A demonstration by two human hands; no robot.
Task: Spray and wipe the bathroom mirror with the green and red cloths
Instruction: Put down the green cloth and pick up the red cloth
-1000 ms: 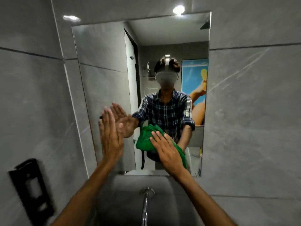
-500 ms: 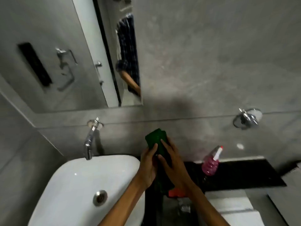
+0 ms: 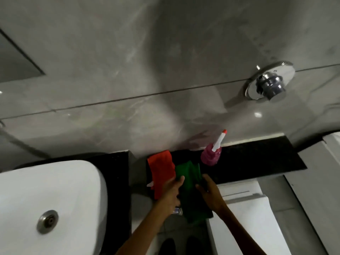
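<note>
**Green cloth set down beside the red one**

One white sink (image 3: 55,190) sits left of the black desk (image 3: 257,159). Two cloths hang over its edge: the red cloth (image 3: 161,172) free, the green cloth (image 3: 189,181) grasped by both left hand (image 3: 171,192) and right hand (image 3: 209,192), probably laying it flat. One pink spray bottle (image 3: 210,156) stands within reach.

Both hands (image 3: 191,194) forward, fingers curled

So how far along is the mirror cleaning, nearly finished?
Hard to call finished. Both hands, left and right, are on the green cloth at the black ledge, beside the red cloth. The pink spray bottle stands on the ledge, untouched. The mirror barely shows, so its state is unclear; the red-cloth wipe may remain.
</note>
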